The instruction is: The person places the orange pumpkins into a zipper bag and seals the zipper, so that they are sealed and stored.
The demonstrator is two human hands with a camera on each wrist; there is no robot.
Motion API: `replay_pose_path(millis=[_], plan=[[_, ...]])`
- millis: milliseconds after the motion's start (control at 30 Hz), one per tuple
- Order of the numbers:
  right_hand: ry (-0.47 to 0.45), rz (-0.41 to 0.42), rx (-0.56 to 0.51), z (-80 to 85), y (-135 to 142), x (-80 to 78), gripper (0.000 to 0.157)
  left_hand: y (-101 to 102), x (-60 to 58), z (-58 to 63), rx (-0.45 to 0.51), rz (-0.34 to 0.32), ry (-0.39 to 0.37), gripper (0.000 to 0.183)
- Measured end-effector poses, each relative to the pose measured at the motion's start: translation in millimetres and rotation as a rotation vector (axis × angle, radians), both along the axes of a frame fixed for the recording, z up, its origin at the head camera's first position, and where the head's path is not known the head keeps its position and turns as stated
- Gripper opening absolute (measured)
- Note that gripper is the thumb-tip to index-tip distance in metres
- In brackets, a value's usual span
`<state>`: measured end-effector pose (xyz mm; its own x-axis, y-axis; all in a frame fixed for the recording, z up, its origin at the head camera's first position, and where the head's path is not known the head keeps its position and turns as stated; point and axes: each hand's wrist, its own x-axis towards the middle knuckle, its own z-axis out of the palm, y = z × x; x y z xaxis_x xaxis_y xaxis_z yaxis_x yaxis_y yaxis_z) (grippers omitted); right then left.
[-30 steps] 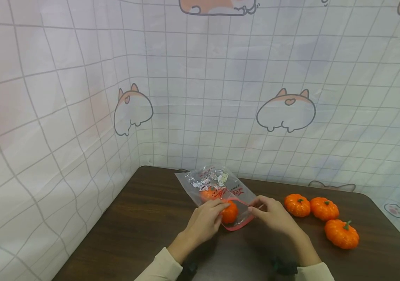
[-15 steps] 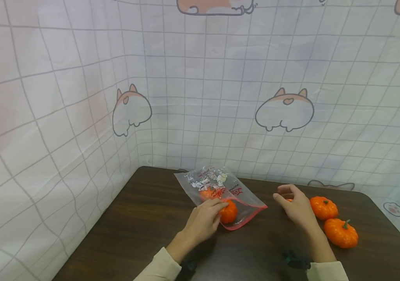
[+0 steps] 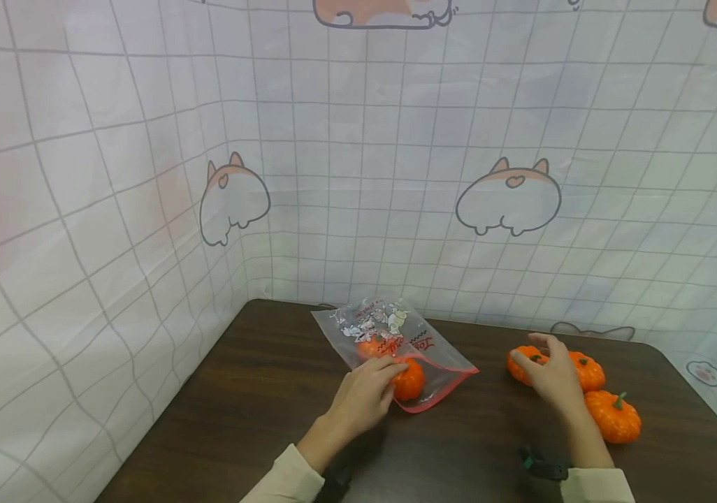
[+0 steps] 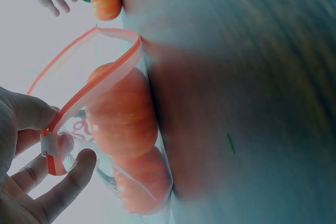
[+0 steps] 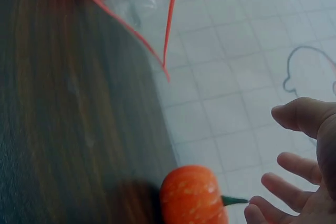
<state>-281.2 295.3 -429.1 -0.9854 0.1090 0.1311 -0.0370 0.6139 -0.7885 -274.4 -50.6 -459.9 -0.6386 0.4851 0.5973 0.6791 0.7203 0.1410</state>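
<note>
My left hand pinches the red-edged mouth of a clear zip bag at its near left corner, between thumb and fingers. Two small orange pumpkins are inside; one pumpkin lies near the opening, and a second pumpkin sits deeper in. The bag's mouth gapes toward the right. My right hand hovers over the loose pumpkins, thumb and fingers spread, holding nothing. Nearest to it is the left pumpkin, partly covered by the hand; in the right wrist view a green-stemmed pumpkin stands just off the fingertips.
Two more loose pumpkins lie at the right: one pumpkin partly behind the right hand, another pumpkin nearer. All rest on a dark wooden table. A grid-patterned curtain hangs along the back and left edges.
My right hand has let go of the bag's right edge and moved right, above the loose pumpkins. The left hand keeps its pinch on the bag, nearly in place.
</note>
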Motion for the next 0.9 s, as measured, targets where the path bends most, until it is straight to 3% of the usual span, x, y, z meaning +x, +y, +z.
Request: replay_pose_path(millis=[500, 900], plan=[[-0.125, -0.005, 0.139, -17.3, 17, -8.9, 0.081, 0, 0.4, -0.6, 0.002, -0.005, -0.006, 0.038], [-0.049, -0.003, 0.212, -27.0, 21, -12.8, 0.073, 0, 0.9, 0.9, -0.011, 0.003, -0.01, 0.038]])
